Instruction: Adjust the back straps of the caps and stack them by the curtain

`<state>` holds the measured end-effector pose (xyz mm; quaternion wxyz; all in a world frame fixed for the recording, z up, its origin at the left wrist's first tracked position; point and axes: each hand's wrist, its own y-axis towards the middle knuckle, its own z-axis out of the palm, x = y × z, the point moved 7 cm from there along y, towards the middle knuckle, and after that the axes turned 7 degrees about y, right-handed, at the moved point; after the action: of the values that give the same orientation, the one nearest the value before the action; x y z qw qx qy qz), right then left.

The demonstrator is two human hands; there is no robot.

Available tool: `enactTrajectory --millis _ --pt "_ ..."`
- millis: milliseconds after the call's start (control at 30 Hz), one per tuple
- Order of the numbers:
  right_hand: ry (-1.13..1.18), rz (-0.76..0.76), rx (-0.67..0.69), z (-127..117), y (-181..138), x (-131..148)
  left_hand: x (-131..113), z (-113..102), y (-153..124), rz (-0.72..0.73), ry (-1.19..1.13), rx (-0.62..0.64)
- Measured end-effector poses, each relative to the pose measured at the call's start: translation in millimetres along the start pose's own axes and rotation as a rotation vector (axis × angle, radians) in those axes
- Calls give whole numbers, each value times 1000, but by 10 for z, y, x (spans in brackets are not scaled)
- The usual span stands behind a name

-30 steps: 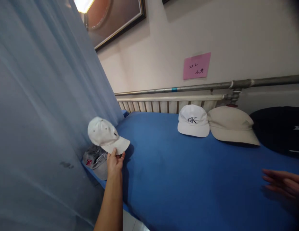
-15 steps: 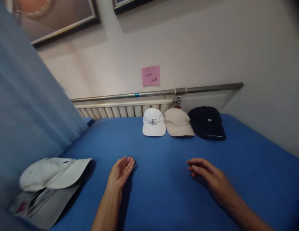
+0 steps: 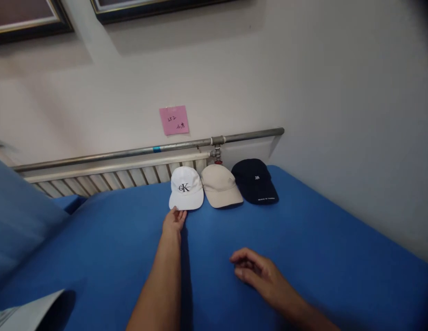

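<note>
Three caps lie in a row at the far edge of the blue-covered surface (image 3: 320,239): a white cap with a black logo (image 3: 186,187), a beige cap (image 3: 219,185) and a navy cap (image 3: 254,181). My left hand (image 3: 174,220) is stretched forward, and its fingertips touch the front edge of the white cap's brim; it holds nothing. My right hand (image 3: 257,271) hovers low over the blue cover nearer to me, with its fingers loosely curled and nothing in them.
A pale cap brim (image 3: 25,315) shows at the bottom left corner. A blue curtain (image 3: 17,220) hangs on the left. Behind the caps run a radiator (image 3: 106,178) and a metal pipe (image 3: 131,151). A pink note (image 3: 174,120) is stuck on the wall.
My left hand let go of the off-white cap on the left pile and reached forward to the logo cap's brim. My right hand came into view. The view swung right.
</note>
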<state>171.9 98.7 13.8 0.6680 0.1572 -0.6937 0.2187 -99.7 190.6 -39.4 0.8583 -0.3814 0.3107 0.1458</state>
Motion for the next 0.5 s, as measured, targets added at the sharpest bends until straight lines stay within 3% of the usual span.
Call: enactTrajectory --millis 133,367,500 --pt "19 -10 17 -26 20 -61 -37 -111 -88 28 38 39" --pt "383 114 -117 -151 103 -108 83 -602 -779 88 124 277" --pt "505 32 -39 -96 74 -31 238 -610 -1058 92 280 455"
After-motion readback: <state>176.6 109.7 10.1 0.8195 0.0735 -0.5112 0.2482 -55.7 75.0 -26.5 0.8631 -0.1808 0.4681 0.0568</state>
